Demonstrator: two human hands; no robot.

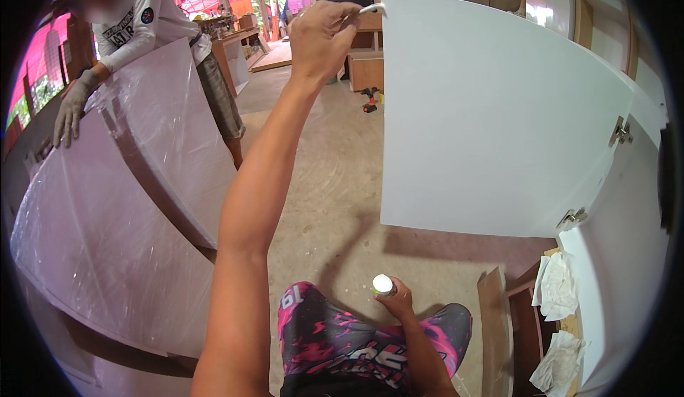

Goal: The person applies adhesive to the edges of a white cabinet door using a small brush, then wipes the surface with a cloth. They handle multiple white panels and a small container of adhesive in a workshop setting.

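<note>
Wrapped panels: Big flat boards (121, 212) covered in clear plastic leaned far off to the side of the left hand. The plastic likely kept them clean.
White door: A big white cabinet door (491, 119) stood open, just beside the left hand. It hung on two metal hinges (620, 133) at its far edge, well away from both hands, so it could swing.
Cabinet: The white cabinet side (627, 254) stood past the right hand, and the door was joined to it.
Floor: A dusty concrete floor (328, 183) lay under the raised arm.
Other person: A co-worker in a white long-sleeved top rested a gloved hand (71, 112) on top of the wrapped panels, far from the left hand, perhaps to hold them up.
Left hand: The left hand (320, 37) was lifted high, fingers pinched on something small and pale at the door's top corner. I could not tell what it was.
Right hand: The right hand (399, 301) sat low by the knee, closed around a small bottle, keeping it upright.
Rags: Crumpled white rags (559, 286) lay inside the cabinet, near the right hand.
Drill: A small red and black drill (369, 101) lay on the floor, below the left hand and apart from it.
Bottle: The small bottle (382, 285) had a white cap and pointed up out of the right fist.
</note>
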